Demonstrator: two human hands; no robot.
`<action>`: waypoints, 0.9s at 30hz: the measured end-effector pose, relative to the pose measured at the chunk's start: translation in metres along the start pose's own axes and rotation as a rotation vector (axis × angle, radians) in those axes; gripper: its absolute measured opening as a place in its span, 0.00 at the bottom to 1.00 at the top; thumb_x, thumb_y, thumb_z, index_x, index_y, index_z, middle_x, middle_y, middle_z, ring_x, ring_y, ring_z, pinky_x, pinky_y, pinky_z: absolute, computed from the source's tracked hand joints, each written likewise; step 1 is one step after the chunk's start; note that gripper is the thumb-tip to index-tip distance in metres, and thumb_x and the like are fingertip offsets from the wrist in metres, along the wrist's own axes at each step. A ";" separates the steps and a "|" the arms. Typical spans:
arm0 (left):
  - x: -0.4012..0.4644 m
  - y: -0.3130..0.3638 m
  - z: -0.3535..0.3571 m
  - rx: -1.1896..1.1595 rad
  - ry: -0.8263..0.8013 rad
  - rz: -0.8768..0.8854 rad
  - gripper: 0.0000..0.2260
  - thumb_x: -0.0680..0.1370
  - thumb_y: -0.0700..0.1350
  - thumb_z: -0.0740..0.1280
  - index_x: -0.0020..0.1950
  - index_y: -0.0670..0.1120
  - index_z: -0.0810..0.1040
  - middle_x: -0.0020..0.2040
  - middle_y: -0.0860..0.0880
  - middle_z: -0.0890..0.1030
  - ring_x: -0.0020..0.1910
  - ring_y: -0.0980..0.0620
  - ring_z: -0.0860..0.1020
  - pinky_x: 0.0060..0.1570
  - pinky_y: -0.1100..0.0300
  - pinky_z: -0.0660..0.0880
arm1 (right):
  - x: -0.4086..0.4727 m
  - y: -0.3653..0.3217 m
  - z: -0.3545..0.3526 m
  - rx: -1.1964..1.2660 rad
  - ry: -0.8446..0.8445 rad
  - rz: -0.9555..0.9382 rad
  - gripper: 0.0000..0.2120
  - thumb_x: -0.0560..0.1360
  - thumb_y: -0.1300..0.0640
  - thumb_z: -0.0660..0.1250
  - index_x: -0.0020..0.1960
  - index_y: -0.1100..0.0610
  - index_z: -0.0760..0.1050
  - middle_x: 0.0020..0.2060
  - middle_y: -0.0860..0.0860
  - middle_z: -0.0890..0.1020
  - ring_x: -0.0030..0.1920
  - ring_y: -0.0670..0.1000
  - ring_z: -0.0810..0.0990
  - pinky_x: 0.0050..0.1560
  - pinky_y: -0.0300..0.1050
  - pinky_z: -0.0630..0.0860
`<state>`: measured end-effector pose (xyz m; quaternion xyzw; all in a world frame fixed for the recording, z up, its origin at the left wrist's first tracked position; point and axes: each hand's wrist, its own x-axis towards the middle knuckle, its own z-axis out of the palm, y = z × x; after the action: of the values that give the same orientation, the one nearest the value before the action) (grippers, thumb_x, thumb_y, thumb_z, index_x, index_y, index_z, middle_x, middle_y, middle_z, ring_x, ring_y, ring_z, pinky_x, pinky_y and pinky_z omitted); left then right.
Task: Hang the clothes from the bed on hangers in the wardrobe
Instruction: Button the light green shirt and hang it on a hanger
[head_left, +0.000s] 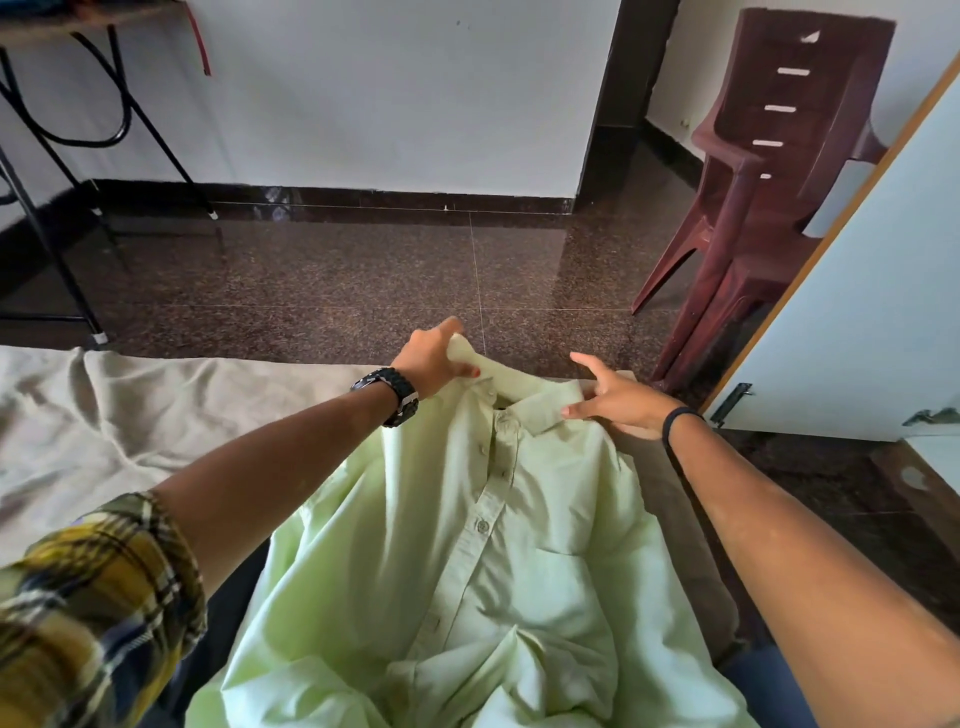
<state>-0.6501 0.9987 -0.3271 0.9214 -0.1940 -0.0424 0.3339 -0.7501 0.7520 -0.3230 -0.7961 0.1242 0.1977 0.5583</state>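
One pale green shirt (498, 545) lies buttoned on the bed (104, 415) at 6 o'clock, left hand (434, 358) gripping its collar, right hand (618, 397) spread loosely on the shoulder; no hanger visible, hanging not begun.

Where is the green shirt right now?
In the head view, the green shirt lies low in the middle between both arms; the left hand grips its collar and the right hand touches the collar's other side.
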 end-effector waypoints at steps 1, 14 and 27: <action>0.002 0.001 0.001 -0.026 0.015 -0.003 0.27 0.71 0.50 0.74 0.66 0.45 0.68 0.51 0.48 0.72 0.47 0.48 0.73 0.45 0.58 0.70 | 0.002 0.001 0.001 0.001 0.020 0.001 0.35 0.73 0.65 0.71 0.74 0.52 0.59 0.63 0.61 0.75 0.59 0.58 0.78 0.59 0.53 0.75; 0.042 -0.005 -0.011 0.047 -0.147 -0.139 0.14 0.74 0.50 0.71 0.53 0.41 0.78 0.49 0.45 0.79 0.47 0.46 0.77 0.44 0.59 0.70 | 0.026 -0.010 -0.002 0.330 0.170 -0.031 0.25 0.78 0.64 0.65 0.72 0.54 0.63 0.60 0.53 0.76 0.50 0.50 0.77 0.42 0.42 0.72; 0.053 -0.003 -0.006 0.112 -0.229 -0.146 0.10 0.80 0.48 0.60 0.49 0.42 0.74 0.47 0.41 0.75 0.47 0.45 0.74 0.37 0.57 0.66 | 0.057 -0.002 -0.006 -0.225 0.577 -0.055 0.06 0.76 0.58 0.68 0.43 0.58 0.72 0.41 0.53 0.78 0.46 0.55 0.77 0.43 0.46 0.69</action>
<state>-0.5987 0.9840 -0.3215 0.9395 -0.1653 -0.1605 0.2536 -0.6974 0.7482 -0.3456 -0.8793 0.2333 -0.0393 0.4133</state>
